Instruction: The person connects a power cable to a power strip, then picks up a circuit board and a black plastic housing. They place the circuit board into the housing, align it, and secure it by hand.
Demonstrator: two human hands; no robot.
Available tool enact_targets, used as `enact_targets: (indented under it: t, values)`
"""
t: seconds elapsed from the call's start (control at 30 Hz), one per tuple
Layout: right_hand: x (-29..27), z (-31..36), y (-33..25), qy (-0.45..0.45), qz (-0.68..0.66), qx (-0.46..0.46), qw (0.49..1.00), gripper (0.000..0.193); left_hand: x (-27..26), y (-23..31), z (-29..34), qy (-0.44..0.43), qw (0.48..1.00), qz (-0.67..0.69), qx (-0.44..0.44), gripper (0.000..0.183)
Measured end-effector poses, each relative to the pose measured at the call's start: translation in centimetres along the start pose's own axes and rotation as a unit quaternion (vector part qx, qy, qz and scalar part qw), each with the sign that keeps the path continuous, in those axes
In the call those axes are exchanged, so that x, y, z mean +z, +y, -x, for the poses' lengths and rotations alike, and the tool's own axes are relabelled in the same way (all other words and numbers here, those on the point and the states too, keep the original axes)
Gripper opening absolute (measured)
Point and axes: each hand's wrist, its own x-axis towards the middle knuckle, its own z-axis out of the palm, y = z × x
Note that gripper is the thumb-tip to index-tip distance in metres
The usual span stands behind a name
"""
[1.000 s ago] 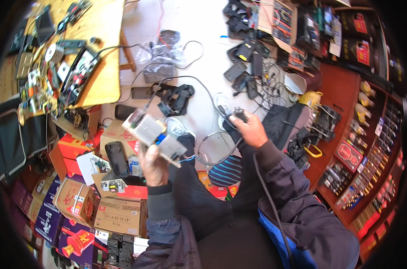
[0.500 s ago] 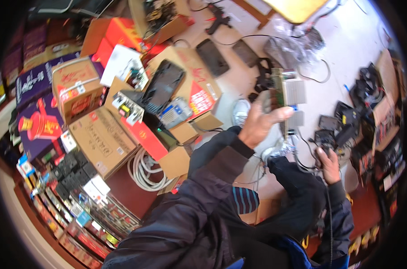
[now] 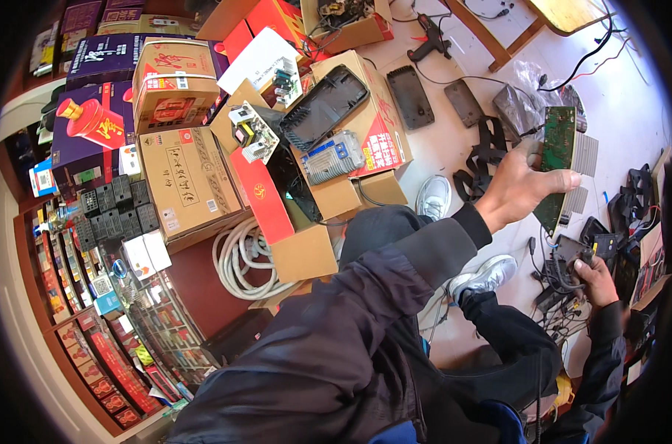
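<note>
The board point(image 3: 558, 144) is in the air at the right, above the floor point(image 3: 510, 233), and your left hand point(image 3: 517, 185) holds it. The thumb lies across the green face and the other fingers go behind the left edge, so the board is pinched between them. It has turned: one second ago the finned side was toward you, and now you see the green face, with the grey heat sinks point(image 3: 586, 154) showing past the right edge. This means, I think, that the green face can now be inspected, except where your thumb covers it.

Your right hand point(image 3: 596, 283) is nearer, at the right, with its fingers closed on a dark plug point(image 3: 588, 257). It stays apart from the board.

Your view has also swung, so the boxes take more of the left. Just beside the right hand lie adapters point(image 3: 601, 238) and tangled cables point(image 3: 558, 314); in my judgement they could catch the plug's cord. Your shoe point(image 3: 488, 275) is below and left of the board. Farther away are black straps point(image 3: 488, 148) and a bag point(image 3: 517, 107); at the far right, the worktop point(image 3: 573, 13). To the left, a carton point(image 3: 380, 89) carries a black casing point(image 3: 325, 107) and a grey module point(image 3: 332, 159).
</note>
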Motion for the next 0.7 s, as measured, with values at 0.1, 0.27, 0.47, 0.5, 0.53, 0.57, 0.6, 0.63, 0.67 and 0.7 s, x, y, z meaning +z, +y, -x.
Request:
enact_targets:
  t: [0.1, 0.27, 0.47, 0.5, 0.53, 0.57, 0.6, 0.63, 0.67, 0.7]
  values:
    - [0.0, -0.7, -0.6, 0.056, 0.081, -0.040, 0.994, 0.025, 0.1, 0.4, 0.2, -0.034, 0.999, -0.033, 0.016, 0.060]
    - [3.0, -0.5, 0.0, 0.124, 0.085, -0.114, 0.982, 0.025, 0.6, 1.4, 1.6, -0.094, 0.993, -0.016, 0.065, 0.051]
    - [9.2, -2.0, 4.0, 0.278, 0.016, -0.207, 0.938, 0.024, -0.1, 2.1, 3.5, -0.121, 0.992, 0.007, 0.045, 0.033]
    - [10.0, -2.6, 4.8, 0.273, -0.020, -0.218, 0.937, 0.025, -0.5, 2.1, 3.7, -0.101, 0.994, -0.036, 0.035, 0.038]
    - [10.7, -3.0, 5.8, 0.284, -0.058, -0.208, 0.934, 0.027, -0.8, 2.1, 3.9, -0.101, 0.992, -0.059, 0.040, 0.043]
    - [11.5, -3.4, 7.0, 0.261, -0.103, -0.217, 0.935, 0.028, -1.1, 2.1, 4.1, -0.082, 0.992, -0.093, 0.019, 0.048]
    - [12.4, -3.9, 8.1, 0.250, -0.155, -0.218, 0.930, 0.029, -1.5, 2.1, 4.2, -0.073, 0.990, -0.121, 0.012, 0.053]
    - [13.3, -4.8, 8.9, 0.281, -0.158, -0.216, 0.921, 0.029, -1.7, 2.1, 4.2, -0.061, 0.987, -0.146, -0.008, 0.059]
    - [13.8, -5.2, 9.5, 0.266, -0.165, -0.204, 0.928, 0.029, -1.8, 2.0, 4.2, -0.052, 0.981, -0.185, 0.014, 0.063]
    - [14.3, -5.6, 10.0, 0.252, -0.161, -0.195, 0.934, 0.029, -2.1, 1.8, 4.6, -0.037, 0.975, -0.219, 0.019, 0.067]
